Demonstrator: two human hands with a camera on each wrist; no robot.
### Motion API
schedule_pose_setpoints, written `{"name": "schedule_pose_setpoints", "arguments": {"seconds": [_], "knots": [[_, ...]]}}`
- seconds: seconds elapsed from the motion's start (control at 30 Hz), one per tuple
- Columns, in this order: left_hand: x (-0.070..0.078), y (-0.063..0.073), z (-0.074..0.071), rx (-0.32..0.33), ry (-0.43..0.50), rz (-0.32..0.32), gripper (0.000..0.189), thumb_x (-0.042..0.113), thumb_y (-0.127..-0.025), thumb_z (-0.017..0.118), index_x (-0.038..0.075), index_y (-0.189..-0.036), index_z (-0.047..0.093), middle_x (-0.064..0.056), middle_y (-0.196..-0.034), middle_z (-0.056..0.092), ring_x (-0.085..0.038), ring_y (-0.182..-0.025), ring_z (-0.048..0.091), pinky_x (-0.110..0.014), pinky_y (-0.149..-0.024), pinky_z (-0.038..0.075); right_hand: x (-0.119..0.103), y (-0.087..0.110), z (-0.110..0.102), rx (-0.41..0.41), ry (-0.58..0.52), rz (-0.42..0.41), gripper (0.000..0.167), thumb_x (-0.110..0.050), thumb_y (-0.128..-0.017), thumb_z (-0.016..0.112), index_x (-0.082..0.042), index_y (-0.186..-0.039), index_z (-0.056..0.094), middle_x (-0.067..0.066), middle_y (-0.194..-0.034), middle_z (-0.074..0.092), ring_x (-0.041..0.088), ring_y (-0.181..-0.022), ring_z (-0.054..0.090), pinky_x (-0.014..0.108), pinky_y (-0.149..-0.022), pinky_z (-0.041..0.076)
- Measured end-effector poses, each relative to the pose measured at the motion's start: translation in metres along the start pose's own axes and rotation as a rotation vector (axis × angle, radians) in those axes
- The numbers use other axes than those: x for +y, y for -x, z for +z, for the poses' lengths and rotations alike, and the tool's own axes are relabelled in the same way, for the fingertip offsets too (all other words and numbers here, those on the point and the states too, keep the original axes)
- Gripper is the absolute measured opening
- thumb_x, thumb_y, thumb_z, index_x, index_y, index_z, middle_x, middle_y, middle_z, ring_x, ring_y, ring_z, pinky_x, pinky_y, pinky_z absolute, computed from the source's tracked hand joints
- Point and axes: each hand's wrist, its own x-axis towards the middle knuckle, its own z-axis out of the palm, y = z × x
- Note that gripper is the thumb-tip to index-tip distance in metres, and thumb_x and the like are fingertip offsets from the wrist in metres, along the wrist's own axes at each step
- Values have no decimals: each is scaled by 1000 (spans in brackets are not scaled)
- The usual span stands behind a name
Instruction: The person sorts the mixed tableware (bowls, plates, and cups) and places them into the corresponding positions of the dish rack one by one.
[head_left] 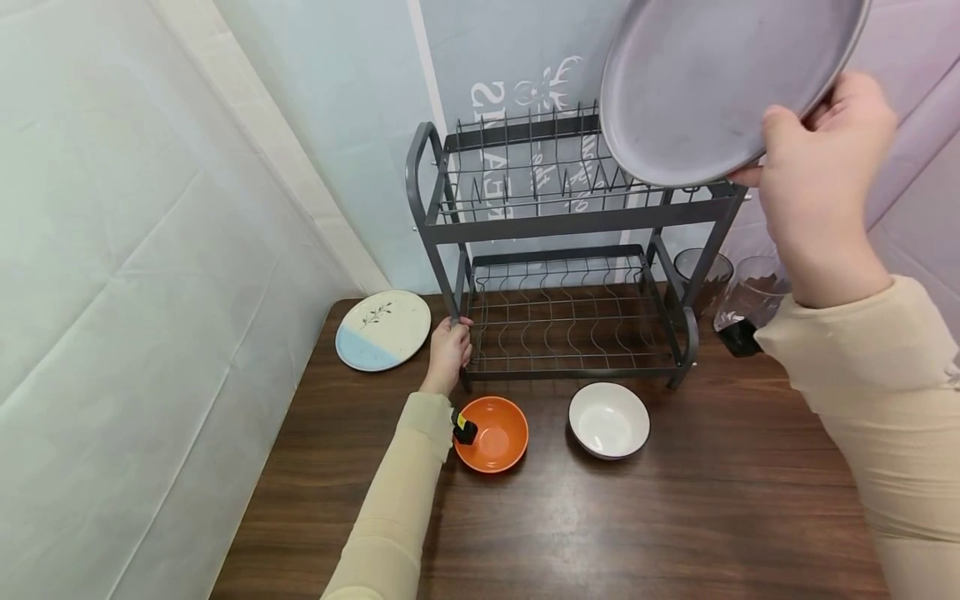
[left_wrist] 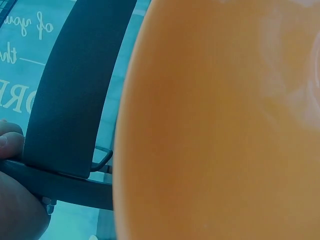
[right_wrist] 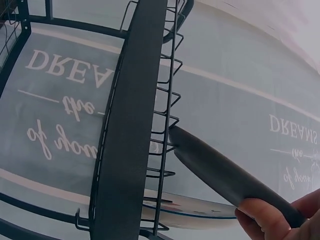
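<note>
My right hand (head_left: pixel 832 179) holds a grey plate (head_left: pixel 720 83) by its lower right rim, thumb on the upper face. The plate is tilted and hides the right part of the upper tier of a dark metal dish rack (head_left: pixel 540 221). In the right wrist view, the grey plate (right_wrist: pixel 225 172) appears edge-on, near the rack's wire prongs (right_wrist: pixel 167 100). Low down, my left hand (head_left: pixel 447 354) grips the rack's left front leg. An orange bowl (head_left: pixel 501 437) lies close to the left wrist and fills much of the left wrist view.
A white bowl with a dark rim (head_left: pixel 609 419) sits before the rack. Left of it lies a cream and light-blue plate (head_left: pixel 384 329) with a leaf print. Two clear glasses (head_left: pixel 753 283) stand at the right. A printed sheet (head_left: pixel 510 50) hangs behind.
</note>
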Motion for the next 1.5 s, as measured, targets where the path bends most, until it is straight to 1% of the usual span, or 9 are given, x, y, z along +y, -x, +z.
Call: {"name": "schedule_pose_setpoints", "arguments": {"seconds": [0.23, 0.4, 0.5, 0.63, 0.73, 1.03, 1.2, 1.37, 1.5], "knots": [[1, 2, 0, -1, -3, 4, 12, 7, -89, 41, 11, -94, 51, 7, -44, 31, -9, -34, 23, -22, -37, 23, 0, 12, 6, -12, 33, -67, 23, 6, -85, 49, -5, -106, 51, 4, -91, 64, 15, -80, 67, 24, -58, 52], [2, 2, 0, 1, -5, -3, 12, 8, -89, 41, 11, -94, 51, 7, -44, 31, -9, -35, 24, -22, -38, 24, 0, 18, 10, -30, 85, -98, 25, 5, -86, 50, -5, -109, 49, 4, -96, 61, 16, -87, 66, 22, -59, 52], [2, 3, 0, -1, -12, -2, 12, 8, -89, 41, 11, -95, 51, 7, -44, 30, -9, -35, 24, -23, -38, 24, 0, 21, 13, -37, 207, -151, 28, 3, -87, 52, -5, -113, 49, 2, -98, 60, 14, -89, 65, 19, -60, 52], [1, 2, 0, -4, -18, 4, 12, 9, -90, 41, 11, -96, 51, 7, -45, 30, -9, -35, 24, -23, -38, 24, 1, 23, 20, -28, 421, -226, 31, -4, -87, 56, -7, -117, 49, -3, -97, 58, 6, -81, 62, 11, -57, 51], [0, 2, 0, -9, -10, 8, 12, 8, -90, 40, 11, -96, 51, 7, -45, 30, -9, -36, 24, -23, -38, 24, 1, 22, 23, -22, 517, -248, 33, -8, -88, 57, -8, -119, 48, -5, -97, 58, 2, -77, 60, 9, -57, 49], [1, 3, 0, -20, -22, 18, 14, 8, -91, 39, 8, -100, 50, 7, -43, 29, -8, -35, 20, -23, -38, 22, 5, 19, 27, 17, 764, -338, 34, -19, -90, 56, -11, -122, 50, 7, -117, 61, -1, -84, 56, 10, -74, 46], [2, 4, 1, -16, -27, 17, 14, 8, -91, 39, 9, -99, 50, 7, -44, 29, -8, -35, 20, -23, -38, 22, 5, 18, 32, 5, 805, -370, 33, -20, -90, 55, -11, -121, 51, 8, -121, 60, -1, -90, 58, 12, -81, 48], [3, 5, 2, -14, -20, 12, 13, 7, -91, 39, 8, -98, 50, 7, -43, 29, -8, -34, 21, -23, -38, 22, 2, 16, 34, -2, 798, -338, 33, -19, -90, 55, -12, -122, 50, 9, -121, 60, -2, -85, 57, 11, -78, 47], [4, 6, 1, -20, -34, 13, 13, 7, -93, 38, 7, -99, 49, 7, -43, 29, -8, -34, 21, -24, -38, 22, -2, 14, 35, -30, 813, -283, 35, -22, -91, 53, -13, -125, 46, 8, -123, 59, 0, -89, 56, 13, -80, 47]]}}
